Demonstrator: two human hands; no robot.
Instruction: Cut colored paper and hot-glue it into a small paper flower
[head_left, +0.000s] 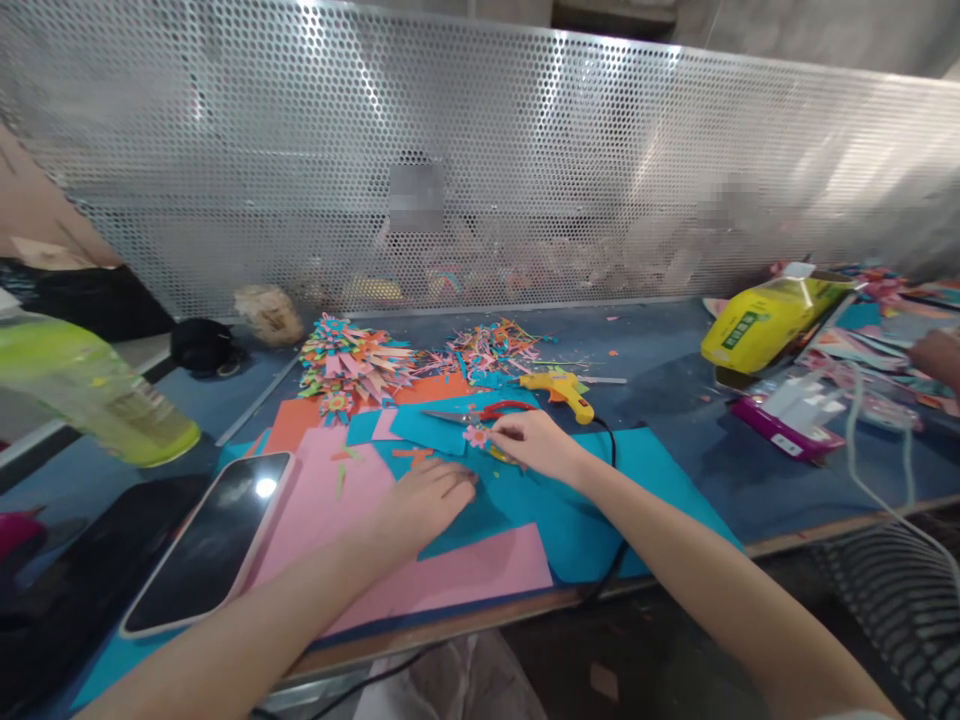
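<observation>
In the head view, my right hand (534,440) pinches a small pink paper flower (475,437) at its fingertips, over the blue paper. My left hand (433,497) lies palm down on the blue paper sheets (622,500), fingers resting on them with nothing visible in their grasp. Just beyond the right hand are scissors with red handles (506,407), blades pointing left. Behind them lies a yellow glue gun (562,388), its black cord running toward the front edge. Pink paper (480,572) and orange paper (296,425) lie around and under the blue sheets.
Colourful paper flowers (352,360) are heaped at the back, beside paper scraps (495,345). A phone (214,540) and a tilted bottle (90,385) are on the left. Rightward are a yellow package (757,325), a purple box (786,425) and another person's hand (937,355). Perforated metal (487,150) stands behind.
</observation>
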